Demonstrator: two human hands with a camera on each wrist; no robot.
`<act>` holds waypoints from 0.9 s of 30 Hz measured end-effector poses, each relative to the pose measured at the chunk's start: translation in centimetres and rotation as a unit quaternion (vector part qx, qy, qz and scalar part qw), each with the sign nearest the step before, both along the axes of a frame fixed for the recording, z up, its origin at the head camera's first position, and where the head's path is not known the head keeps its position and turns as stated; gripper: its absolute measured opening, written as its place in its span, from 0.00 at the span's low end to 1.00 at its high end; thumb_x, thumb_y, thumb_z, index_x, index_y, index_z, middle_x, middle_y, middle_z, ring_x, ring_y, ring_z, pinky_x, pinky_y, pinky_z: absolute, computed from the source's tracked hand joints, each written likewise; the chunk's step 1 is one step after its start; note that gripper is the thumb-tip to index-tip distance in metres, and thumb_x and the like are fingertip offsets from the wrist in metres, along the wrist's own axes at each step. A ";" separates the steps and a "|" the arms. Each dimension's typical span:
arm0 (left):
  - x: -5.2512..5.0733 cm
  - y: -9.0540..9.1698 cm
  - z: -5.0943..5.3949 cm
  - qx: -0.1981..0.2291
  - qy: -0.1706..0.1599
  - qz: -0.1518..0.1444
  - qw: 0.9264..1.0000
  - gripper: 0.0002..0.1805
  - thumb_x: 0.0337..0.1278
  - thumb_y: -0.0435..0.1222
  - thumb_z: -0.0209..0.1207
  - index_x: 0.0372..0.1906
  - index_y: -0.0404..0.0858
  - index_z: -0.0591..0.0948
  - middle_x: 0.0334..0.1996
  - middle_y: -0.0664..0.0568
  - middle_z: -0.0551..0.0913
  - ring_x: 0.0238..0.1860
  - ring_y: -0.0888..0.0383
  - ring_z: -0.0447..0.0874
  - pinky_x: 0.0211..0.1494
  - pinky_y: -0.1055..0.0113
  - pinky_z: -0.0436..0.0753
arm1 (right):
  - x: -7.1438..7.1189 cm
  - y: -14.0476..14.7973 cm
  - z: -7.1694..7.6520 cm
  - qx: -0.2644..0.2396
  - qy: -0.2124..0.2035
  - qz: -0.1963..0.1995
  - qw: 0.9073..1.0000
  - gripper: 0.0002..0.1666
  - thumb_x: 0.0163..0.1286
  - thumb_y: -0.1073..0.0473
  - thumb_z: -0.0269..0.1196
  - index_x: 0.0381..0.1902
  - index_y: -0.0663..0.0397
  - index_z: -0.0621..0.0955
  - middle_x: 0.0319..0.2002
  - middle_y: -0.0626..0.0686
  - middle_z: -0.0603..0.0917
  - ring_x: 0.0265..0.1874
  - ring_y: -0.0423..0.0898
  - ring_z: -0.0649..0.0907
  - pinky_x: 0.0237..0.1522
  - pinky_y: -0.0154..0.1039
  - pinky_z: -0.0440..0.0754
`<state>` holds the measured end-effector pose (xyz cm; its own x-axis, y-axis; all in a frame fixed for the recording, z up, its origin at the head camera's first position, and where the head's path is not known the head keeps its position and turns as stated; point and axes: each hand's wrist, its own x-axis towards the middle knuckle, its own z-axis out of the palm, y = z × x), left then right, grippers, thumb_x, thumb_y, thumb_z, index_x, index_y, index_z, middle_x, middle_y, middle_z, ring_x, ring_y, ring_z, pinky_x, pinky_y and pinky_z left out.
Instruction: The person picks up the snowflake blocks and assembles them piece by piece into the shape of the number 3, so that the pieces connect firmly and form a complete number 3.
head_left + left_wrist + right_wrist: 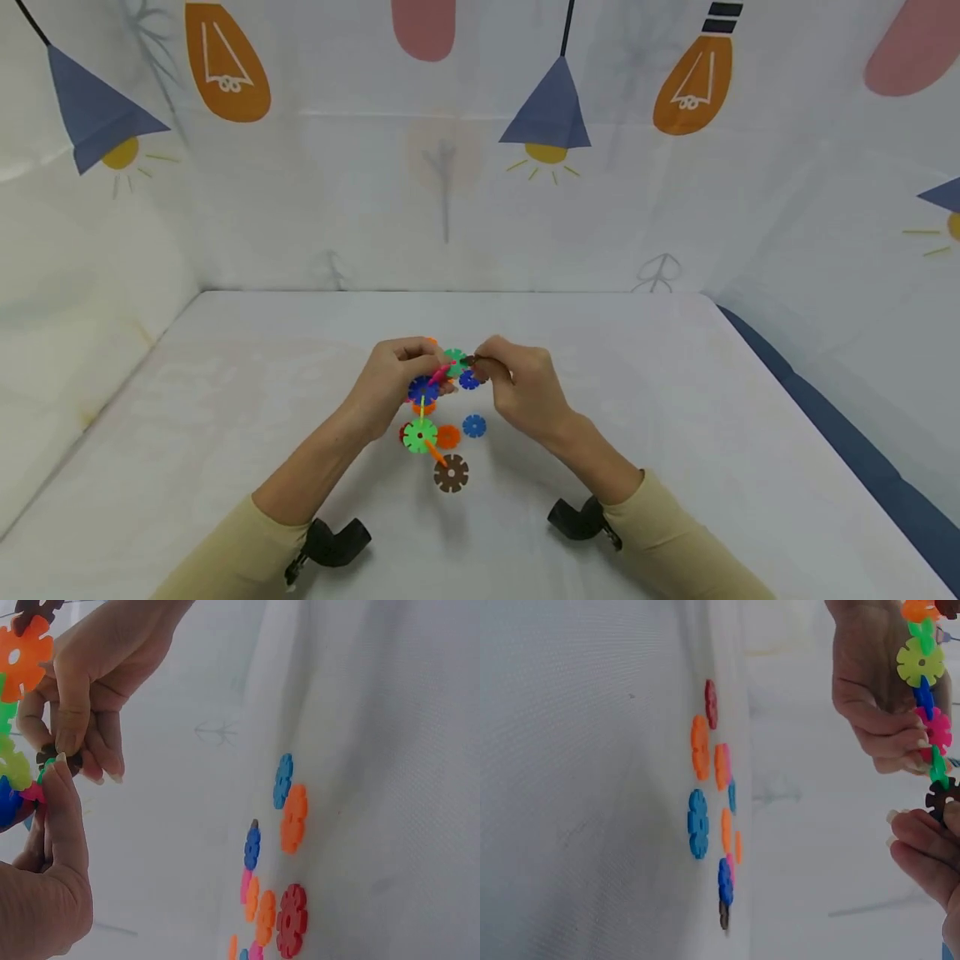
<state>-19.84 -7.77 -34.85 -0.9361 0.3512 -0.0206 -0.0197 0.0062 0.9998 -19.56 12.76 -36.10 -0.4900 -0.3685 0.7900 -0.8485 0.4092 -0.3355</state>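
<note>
My left hand (393, 379) pinches a chain of slotted plastic flower discs near its upper end. Down from there hang a blue disc (423, 390), a light green disc (420, 435), an orange disc and a brown disc (451, 473) at the bottom. A pink disc (939, 733) and a green disc (454, 362) sit at the held end. Between thumb and fingers, my right hand (528, 387) pinches a dark brown disc (939, 799) against the green one. Whether their slots interlock, I cannot tell.
Loose discs lie on the white table (600, 483) below and behind the hands, among them a light blue disc (474, 426), an orange disc (448, 437) and a red disc (292, 921). A printed white curtain (480, 208) stands behind the table.
</note>
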 end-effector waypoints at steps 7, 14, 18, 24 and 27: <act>-0.1 0.2 -0.2 0.018 -0.015 -0.024 0.999 0.11 0.69 0.38 0.55 0.40 0.32 0.76 0.28 0.53 0.83 0.31 0.58 0.87 0.37 0.69 0.84 | 0.0 0.3 0.8 0.013 -0.042 -0.005 0.999 0.06 0.67 0.74 0.61 0.34 0.61 0.80 0.28 0.55 0.87 0.25 0.40 0.86 0.32 0.27 0.83; -0.1 0.6 -0.7 0.028 -0.018 -0.041 0.999 0.13 0.71 0.40 0.54 0.45 0.32 0.75 0.35 0.46 0.82 0.32 0.56 0.84 0.47 0.64 0.86 | -0.2 0.5 0.7 0.032 -0.100 0.021 0.994 0.04 0.70 0.72 0.60 0.38 0.60 0.80 0.32 0.56 0.88 0.29 0.40 0.87 0.36 0.29 0.85; -0.1 0.6 -0.7 0.014 -0.007 -0.022 1.000 0.13 0.70 0.40 0.56 0.44 0.33 0.76 0.35 0.47 0.82 0.33 0.54 0.84 0.47 0.64 0.85 | -0.3 0.6 0.7 0.040 -0.126 0.006 0.991 0.08 0.69 0.73 0.60 0.44 0.61 0.79 0.33 0.56 0.90 0.28 0.40 0.88 0.36 0.28 0.85; -0.3 0.3 -0.8 0.012 -0.004 0.009 1.000 0.12 0.69 0.41 0.57 0.42 0.34 0.75 0.32 0.52 0.82 0.33 0.53 0.85 0.42 0.65 0.86 | -0.3 0.7 0.6 0.120 -0.213 -0.042 0.969 0.12 0.69 0.70 0.61 0.48 0.56 0.80 0.34 0.52 0.90 0.30 0.39 0.86 0.34 0.31 0.84; -0.3 0.2 -0.7 0.015 -0.003 0.014 1.000 0.11 0.69 0.41 0.57 0.42 0.35 0.75 0.31 0.52 0.82 0.32 0.54 0.85 0.40 0.66 0.86 | -0.5 0.7 0.3 0.187 -0.277 -0.051 0.941 0.11 0.68 0.67 0.63 0.47 0.55 0.82 0.39 0.51 0.89 0.34 0.41 0.85 0.38 0.34 0.83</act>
